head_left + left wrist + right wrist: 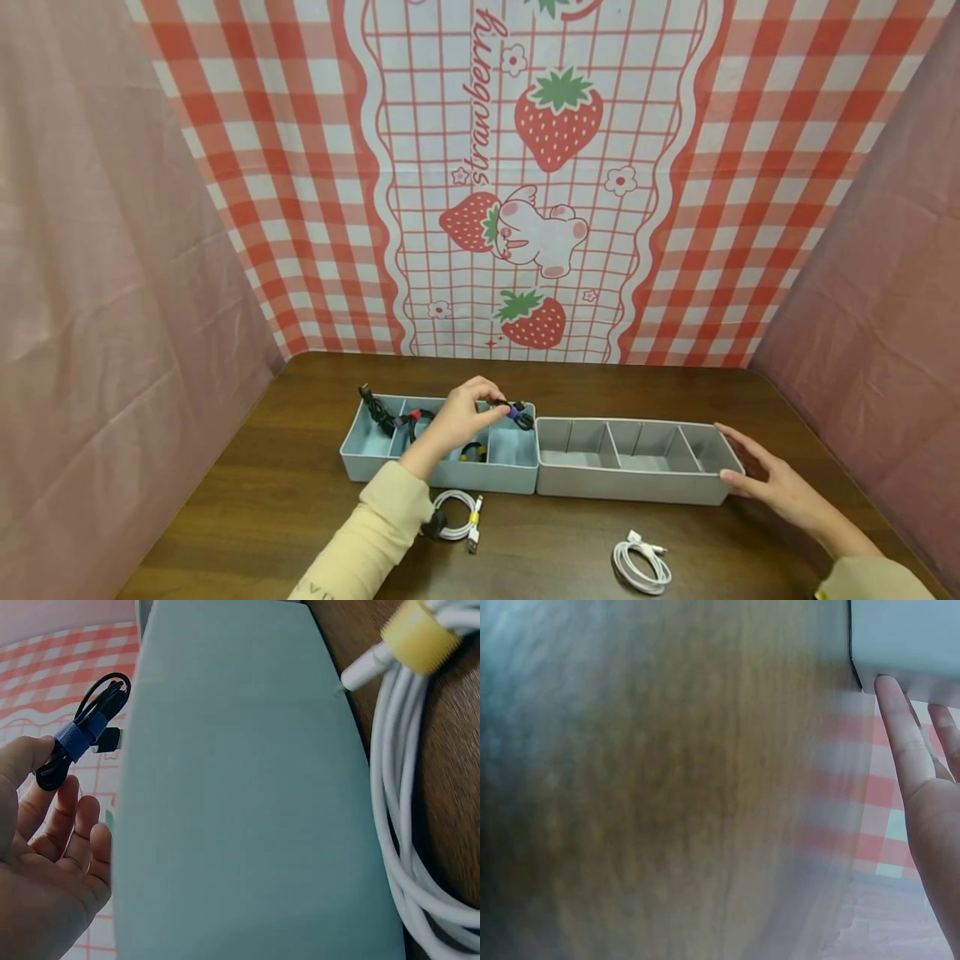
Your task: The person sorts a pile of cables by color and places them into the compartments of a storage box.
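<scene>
My left hand (468,412) pinches a coiled black cable (82,731) with a blue strap between thumb and fingertips. It holds the cable over the right end compartment of a light blue divided box (480,477). Further left in that box are a black cable (377,410) leaning up at the end, a black cable with a red tie (415,417), and a cable with yellow bands (474,451). My right hand (776,483) touches the right end of a grey divided box (630,486), with thumb and fingers spread and straight across that end.
The two boxes stand end to end on a brown wooden table (247,467). In front lie a white cable with a yellow strap (474,518) and another coiled white cable (641,567). A red checked strawberry cloth (558,117) hangs behind; pink cloth hangs at both sides.
</scene>
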The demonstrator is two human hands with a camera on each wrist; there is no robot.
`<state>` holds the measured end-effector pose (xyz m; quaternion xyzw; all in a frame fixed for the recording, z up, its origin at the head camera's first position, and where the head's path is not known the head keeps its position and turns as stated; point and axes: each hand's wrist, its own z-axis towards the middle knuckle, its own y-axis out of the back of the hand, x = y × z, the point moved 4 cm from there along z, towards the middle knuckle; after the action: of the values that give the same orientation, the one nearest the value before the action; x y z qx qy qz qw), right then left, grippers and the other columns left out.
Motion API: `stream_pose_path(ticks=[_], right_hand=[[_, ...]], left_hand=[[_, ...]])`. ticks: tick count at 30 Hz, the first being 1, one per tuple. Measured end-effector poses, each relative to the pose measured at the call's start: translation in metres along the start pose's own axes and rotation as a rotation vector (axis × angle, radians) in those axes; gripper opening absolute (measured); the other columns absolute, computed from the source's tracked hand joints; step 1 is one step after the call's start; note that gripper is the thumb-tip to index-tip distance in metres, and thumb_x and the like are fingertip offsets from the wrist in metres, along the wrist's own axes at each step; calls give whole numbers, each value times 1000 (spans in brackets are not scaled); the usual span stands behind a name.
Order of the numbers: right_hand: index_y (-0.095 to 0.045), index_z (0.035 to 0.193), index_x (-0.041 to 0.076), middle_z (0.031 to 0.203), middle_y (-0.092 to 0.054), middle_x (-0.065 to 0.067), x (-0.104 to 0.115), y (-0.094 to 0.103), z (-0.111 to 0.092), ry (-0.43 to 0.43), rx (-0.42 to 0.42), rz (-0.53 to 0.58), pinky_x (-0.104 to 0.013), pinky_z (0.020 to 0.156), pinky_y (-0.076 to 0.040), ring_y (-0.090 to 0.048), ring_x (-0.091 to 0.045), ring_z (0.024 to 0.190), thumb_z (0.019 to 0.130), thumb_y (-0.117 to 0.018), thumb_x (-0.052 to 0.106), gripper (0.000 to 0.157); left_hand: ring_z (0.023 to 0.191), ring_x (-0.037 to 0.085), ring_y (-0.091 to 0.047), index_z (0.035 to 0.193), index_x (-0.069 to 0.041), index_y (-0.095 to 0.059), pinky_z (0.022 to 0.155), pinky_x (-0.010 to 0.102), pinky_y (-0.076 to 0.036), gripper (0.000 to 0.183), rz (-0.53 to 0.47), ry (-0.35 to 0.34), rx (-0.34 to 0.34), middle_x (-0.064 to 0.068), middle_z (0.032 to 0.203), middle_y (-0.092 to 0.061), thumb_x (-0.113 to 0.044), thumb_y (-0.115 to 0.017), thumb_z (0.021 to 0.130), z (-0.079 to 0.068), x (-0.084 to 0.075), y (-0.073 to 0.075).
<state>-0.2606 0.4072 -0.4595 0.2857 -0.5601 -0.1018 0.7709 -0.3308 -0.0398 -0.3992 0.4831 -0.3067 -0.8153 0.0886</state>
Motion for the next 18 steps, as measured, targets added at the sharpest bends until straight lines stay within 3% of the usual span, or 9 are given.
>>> stream_pose_path(ticks=[9,18], right_hand=[[-19,148,0,130,-39,26,2,-1,0,24,3,9,-25,72,-54,-49,8,106,92,-54,-2,66],[-19,148,0,129,-41,24,5,-3,-1,32,0,14,-27,70,-55,-51,6,105,92,-53,-3,66]], left_hand=[[92,27,-55,91,-9,-67,80,44,-47,11,21,-33,39,4,95,-58,-20,-67,88,0,11,-5],[87,26,-56,91,-8,-67,75,33,-45,11,119,-93,95,4,91,-58,-18,-68,87,0,15,-8]])
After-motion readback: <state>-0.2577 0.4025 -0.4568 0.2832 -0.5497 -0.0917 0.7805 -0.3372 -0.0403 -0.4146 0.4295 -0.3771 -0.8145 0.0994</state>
